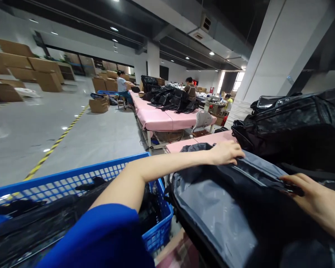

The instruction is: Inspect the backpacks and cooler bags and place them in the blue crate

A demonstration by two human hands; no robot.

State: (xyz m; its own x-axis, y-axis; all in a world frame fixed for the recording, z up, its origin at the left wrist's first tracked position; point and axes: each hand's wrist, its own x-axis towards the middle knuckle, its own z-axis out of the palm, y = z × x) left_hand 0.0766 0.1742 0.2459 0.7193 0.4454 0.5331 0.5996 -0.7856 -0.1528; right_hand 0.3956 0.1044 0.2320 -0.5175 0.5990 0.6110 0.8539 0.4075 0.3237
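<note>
- Cardboard boxes (15, 61): stacked on the floor, well beyond the left fingers, probably to keep the walkway free.
- Striped floor tape (58, 145): far to the left of both sets of fingers; presumably marks a lane.
- Blue crate (166, 221): below and left of the left fingers, close beside the open bag, likely set there for short reach. Contents: black bags (58, 212), laid lengthwise, apparently to fit.
- Blue sleeve (100, 238): the person's own left arm, extended across the crate to bring the fingers to the bag.
- Far table (159, 121): pink cover, ahead of the left fingers; carries a heap of black bags (170, 98), loosely piled.
- Left hand (226, 153): fingers bent and close together over the far edge of the open bag, seemingly steadying it. Whether they pinch the cloth cannot be told; the thumb is unclear.
- Open bag (229, 223): black, grey lining exposed; beneath the left fingers and reaching across to the right ones. Spread wide, apparently so the inside is accessible.
- Black bag stack (290, 123): just beyond the right fingers, heaped high, perhaps to save table room.
- Right hand (315, 201): fingers closed around a dark, shiny piece (293, 189) at the bag's edge, apparently for control; its exact nature is unclear.
</note>
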